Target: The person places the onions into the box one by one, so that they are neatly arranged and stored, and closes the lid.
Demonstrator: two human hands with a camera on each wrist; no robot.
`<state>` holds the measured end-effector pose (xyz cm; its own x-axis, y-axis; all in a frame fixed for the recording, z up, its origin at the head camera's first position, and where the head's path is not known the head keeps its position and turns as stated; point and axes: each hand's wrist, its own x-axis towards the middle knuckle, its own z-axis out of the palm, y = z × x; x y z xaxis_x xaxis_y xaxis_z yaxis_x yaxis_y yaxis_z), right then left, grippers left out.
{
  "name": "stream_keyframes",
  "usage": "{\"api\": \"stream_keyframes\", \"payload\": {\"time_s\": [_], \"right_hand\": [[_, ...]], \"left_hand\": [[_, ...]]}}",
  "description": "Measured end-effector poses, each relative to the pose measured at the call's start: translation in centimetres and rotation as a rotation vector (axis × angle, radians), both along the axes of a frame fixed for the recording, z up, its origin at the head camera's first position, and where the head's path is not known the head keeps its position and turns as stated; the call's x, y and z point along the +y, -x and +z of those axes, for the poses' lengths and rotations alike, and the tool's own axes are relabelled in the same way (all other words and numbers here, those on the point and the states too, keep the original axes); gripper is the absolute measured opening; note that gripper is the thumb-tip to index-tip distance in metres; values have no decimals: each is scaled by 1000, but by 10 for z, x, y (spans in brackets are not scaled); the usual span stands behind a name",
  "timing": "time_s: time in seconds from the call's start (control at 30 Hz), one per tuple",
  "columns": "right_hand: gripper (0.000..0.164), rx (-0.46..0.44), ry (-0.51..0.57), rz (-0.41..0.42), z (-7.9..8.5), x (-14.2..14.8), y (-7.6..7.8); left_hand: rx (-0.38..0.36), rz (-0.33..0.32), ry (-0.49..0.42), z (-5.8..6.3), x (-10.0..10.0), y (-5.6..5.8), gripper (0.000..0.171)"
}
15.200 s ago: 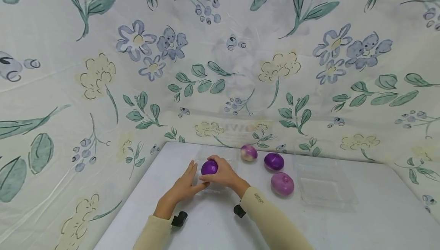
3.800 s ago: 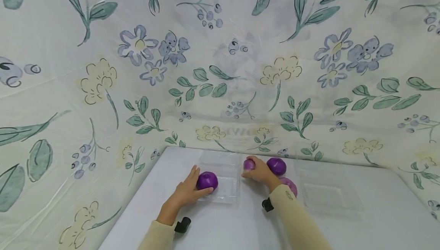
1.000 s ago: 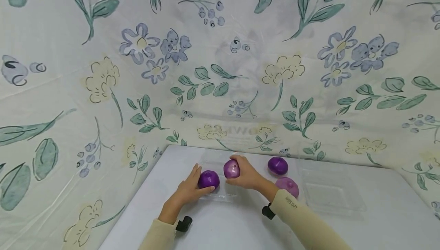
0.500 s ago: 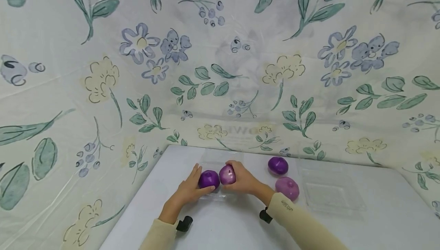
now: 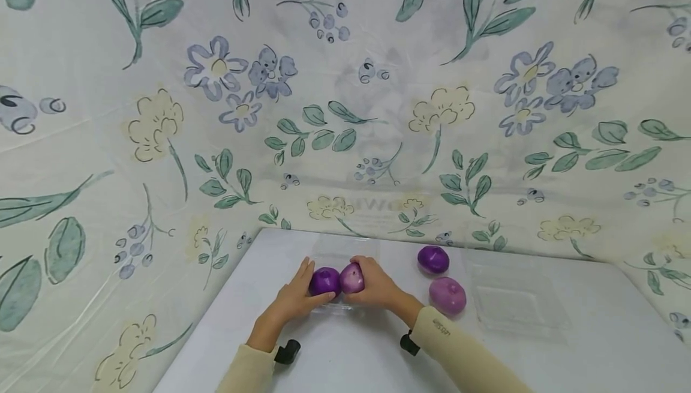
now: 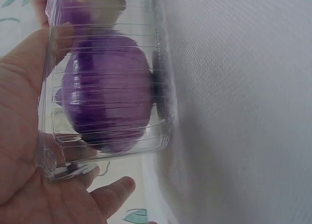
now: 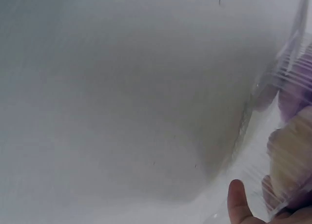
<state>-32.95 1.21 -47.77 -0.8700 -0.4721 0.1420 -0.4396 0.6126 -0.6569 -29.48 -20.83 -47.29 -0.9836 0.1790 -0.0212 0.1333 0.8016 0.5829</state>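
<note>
A clear plastic box (image 5: 345, 246) stands at the left of the white table. Inside it sits a dark purple onion (image 5: 325, 282), seen through the ribbed wall in the left wrist view (image 6: 107, 92). My left hand (image 5: 294, 298) holds this onion from the left, thumb at its front and fingers along the far side, reaching over the box rim. My right hand (image 5: 378, 284) grips a paler purple-and-white onion (image 5: 352, 278) low in the box, beside the dark one. Its pale part shows through the plastic in the right wrist view (image 7: 292, 158).
To the right of the box lie a dark purple onion (image 5: 433, 259) and a pinkish-purple onion (image 5: 447, 296). Farther right stands a second clear plastic box (image 5: 520, 327). A flower-printed cloth (image 5: 378, 129) hangs behind and to the left of the white table (image 5: 345, 357).
The right hand, earlier in the box with the dark onion, took the purple-and-white onion from the back, carried it left and lowered it beside the dark one. Lately the left hand stays in place.
</note>
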Motion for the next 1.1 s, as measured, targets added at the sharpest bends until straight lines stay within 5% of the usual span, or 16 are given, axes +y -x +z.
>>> {"api": "stream_keyframes", "payload": {"time_s": [1.1], "right_hand": [[79, -59, -3, -22, -3, -2, 3]], "left_hand": [[24, -6, -6, 0, 0, -2, 100]]}}
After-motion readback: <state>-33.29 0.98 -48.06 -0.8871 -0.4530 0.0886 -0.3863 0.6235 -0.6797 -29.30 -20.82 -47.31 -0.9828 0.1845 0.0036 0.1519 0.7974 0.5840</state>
